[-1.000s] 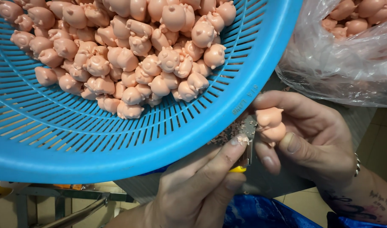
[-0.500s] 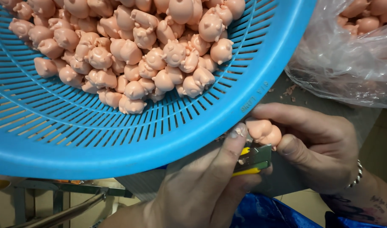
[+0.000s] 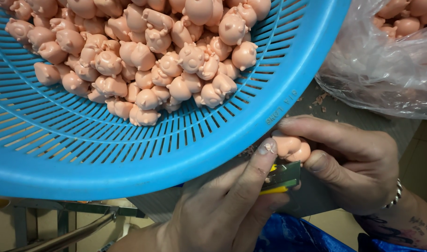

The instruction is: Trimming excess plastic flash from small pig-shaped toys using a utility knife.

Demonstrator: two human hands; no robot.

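My right hand (image 3: 358, 163) pinches a small pink pig figurine (image 3: 290, 147) between thumb and fingers, just below the rim of a big blue slotted basket (image 3: 278, 112). My left hand (image 3: 222, 210) grips a small cutter with a yellow handle (image 3: 281, 177), whose blade sits right under the figurine. The left thumb tip touches the pig. Inside the basket lies a heap of several matching pink pigs (image 3: 148, 60).
At the upper right, a clear plastic bag (image 3: 386, 65) holds more pink figurines. Pink shavings lie on the grey board (image 3: 325, 105) beneath it. A blue bag (image 3: 297, 235) sits below my hands, and a metal frame (image 3: 69, 233) shows at the lower left.
The cutter has dropped from beside the pig to just under it, and my left thumb has risen onto the figurine. The basket fills more of the view.
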